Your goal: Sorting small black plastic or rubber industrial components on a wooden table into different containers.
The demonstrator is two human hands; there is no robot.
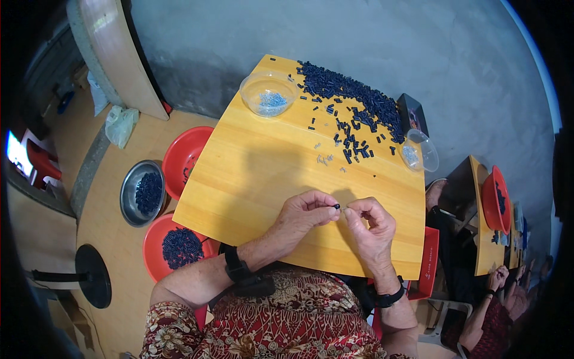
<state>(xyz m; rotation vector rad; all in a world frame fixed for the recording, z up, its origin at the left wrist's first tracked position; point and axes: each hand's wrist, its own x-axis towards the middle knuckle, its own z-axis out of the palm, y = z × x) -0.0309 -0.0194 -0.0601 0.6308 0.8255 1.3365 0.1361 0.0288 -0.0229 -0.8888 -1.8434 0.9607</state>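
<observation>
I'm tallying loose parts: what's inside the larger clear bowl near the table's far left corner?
A small heap of silvery-blue pieces shows in the clear bowl; whatever lies beneath the uppermost ones is covered.

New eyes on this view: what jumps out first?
Probably the dark heap of small black pieces along the far right side of the yellow table, strays scattered nearer. Next, the left hand pinching a single black piece over the near part of the table, the right hand close by. Then the bright red basins left of the table, beside a metal bowl.
</observation>
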